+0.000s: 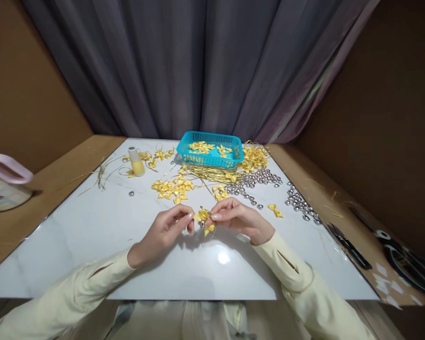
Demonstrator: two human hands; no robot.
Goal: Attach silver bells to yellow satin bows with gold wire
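Between both hands, just above the front of the white table, is a yellow ribbon bow (203,215) with a small silver bell (203,224) at its middle. My left hand (168,229) pinches one ribbon end of the bow between thumb and forefinger. On the other side, my right hand (239,218) is closed on the bow's right part, with thumb and forefinger together. A thin gold cord loops near the right fingers, and a yellow ribbon tail (209,230) hangs below. How the cord is fastened is too small to tell.
A turquoise basket (210,134) with yellow bows stands at the back. Near it lie gold cords (212,174), loose bows (175,189) and silver bells (255,179). A small bottle (137,163) stands left. Scissors (403,259), a black tool (350,245) and a mug (5,182) flank the table.
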